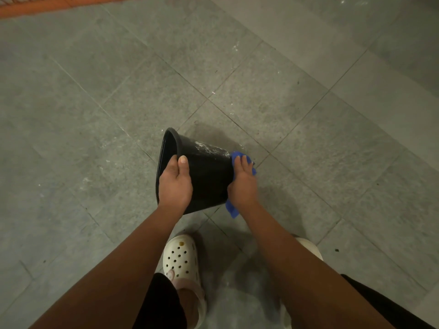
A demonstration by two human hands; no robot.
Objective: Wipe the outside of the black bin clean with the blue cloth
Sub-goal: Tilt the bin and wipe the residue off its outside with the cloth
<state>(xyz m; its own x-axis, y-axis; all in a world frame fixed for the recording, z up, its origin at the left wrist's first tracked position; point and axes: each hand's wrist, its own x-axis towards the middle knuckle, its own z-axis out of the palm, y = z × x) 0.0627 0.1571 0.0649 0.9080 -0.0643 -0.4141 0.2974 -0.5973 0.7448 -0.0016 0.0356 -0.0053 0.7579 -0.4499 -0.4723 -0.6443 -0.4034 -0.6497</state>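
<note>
So the round black plastic bin (209,176) is sitting just below the middle of the frame, tipped over on its side. Its open mouth is facing the left of the picture and its narrower base is pointing right. Looks like it's being held up off the grey stone-tile floor (95,103), though I can't tell for sure whether the lower edge is touching.

The left hand (174,184) is clamping onto the rim: the thumb (183,162) is lying on the outside wall and the other fingers are hooking into the opening. The right hand (243,184) is over at the base end, pressing a crumpled bright blue cloth (237,156) against the bin with fingers laid fairly straight. Its thumb is hidden, so I can't say much more about the grip. Bits of the cloth are poking out above the fingertips and hanging below the wrist. The two hands are apart, one at each end of the bin.

Some whitish dusty smears (206,147) are showing on the upper side of the bin, just left of the cloth.

Down at the bottom centre, a white perforated clog (180,257) is standing on the tiles, with a second one (308,245) peeking out behind the right forearm. An orange strip (35,5) is running along the upper left corner.
</note>
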